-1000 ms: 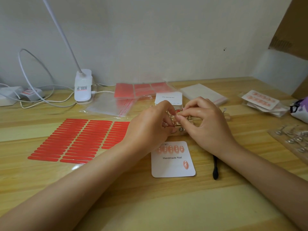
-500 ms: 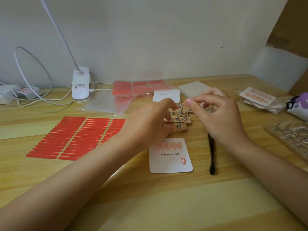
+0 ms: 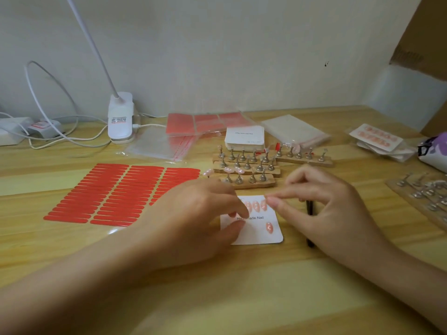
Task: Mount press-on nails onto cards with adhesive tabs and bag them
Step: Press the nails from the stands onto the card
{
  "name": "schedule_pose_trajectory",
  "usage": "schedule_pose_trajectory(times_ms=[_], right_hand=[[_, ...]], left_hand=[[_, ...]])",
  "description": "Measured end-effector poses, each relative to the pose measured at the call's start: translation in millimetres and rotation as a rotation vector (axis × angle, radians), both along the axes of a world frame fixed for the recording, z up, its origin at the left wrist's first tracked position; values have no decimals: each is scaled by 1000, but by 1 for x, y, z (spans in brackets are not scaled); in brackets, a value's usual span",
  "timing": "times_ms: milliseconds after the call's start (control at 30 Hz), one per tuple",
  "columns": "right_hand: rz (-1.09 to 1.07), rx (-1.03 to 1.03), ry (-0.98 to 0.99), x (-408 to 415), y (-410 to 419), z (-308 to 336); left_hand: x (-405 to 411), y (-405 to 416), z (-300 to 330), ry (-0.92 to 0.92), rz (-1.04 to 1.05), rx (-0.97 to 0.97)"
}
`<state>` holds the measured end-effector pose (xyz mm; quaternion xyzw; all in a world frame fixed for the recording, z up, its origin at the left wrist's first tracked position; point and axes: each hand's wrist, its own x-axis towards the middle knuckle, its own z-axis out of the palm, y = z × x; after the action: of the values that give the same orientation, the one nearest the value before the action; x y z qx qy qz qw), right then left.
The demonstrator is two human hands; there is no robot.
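Card (image 3: 254,235) sits at table centre, your left hand (image 3: 193,221) pressing its 9 o'clock edge, fingers loosely curled. Right hand (image 3: 324,211) pinches thumb to forefinger at the card's 1 o'clock corner; can't tell if a nail's in there. Nails look light, slick, curved: grip by the side edges.

A pale, plain wall (image 3: 217,44) runs behind a light wooden desk (image 3: 217,298) with visible grain in yellow-brown bands. A small dark mark (image 3: 326,64) sits on the wall towards the right. At the right edge a brown cardboard sheet (image 3: 425,37) leans over a white panel (image 3: 406,97). On the left of the desk stands a white clip lamp (image 3: 120,117) with a thin bent neck, and white cables (image 3: 48,97) loop against the wall to a power strip (image 3: 9,131). The light is soft and even.
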<state>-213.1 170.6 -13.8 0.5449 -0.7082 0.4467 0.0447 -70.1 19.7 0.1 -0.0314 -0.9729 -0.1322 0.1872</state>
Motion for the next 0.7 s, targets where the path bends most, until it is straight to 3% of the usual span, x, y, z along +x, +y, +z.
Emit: schedule_pose_trajectory(times_ms=[200, 700], right_hand=[[-31, 65, 198, 4, 2, -13], [-1, 121, 359, 5, 5, -14]], left_hand=[[4, 5, -13, -48, 15, 75], [4, 5, -20, -19, 45, 185]])
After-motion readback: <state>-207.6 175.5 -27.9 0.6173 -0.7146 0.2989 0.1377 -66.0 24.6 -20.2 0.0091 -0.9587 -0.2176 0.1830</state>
